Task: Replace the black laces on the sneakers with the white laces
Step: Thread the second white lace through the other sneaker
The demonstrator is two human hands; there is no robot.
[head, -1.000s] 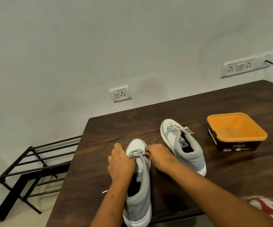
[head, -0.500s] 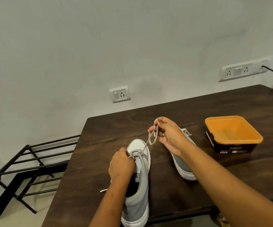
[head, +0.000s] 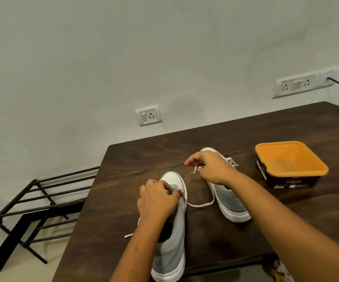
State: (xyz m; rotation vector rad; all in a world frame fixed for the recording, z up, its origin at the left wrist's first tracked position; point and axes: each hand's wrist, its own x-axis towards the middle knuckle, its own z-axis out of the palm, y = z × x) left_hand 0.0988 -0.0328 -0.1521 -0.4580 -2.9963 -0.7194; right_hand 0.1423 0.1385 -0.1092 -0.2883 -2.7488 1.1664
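The near sneaker [head: 174, 251] points toe away; left hand [head: 158, 198] grips its front eyelets, right hand [head: 211, 167], just beyond its toe, pinches the slack white lace [head: 200, 204] by the tip.

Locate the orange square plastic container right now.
Head view: the orange square plastic container sits on the right side of the dark wooden table, just right of the farther grey-and-white sneaker and below the long white wall socket.

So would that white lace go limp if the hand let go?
Probably very floppy: the white lace sags in a loose curve between the right hand and the near sneaker. Likely light too, since a fingertip pinch holds it up. Its tip looks stiffer, poking out straight.
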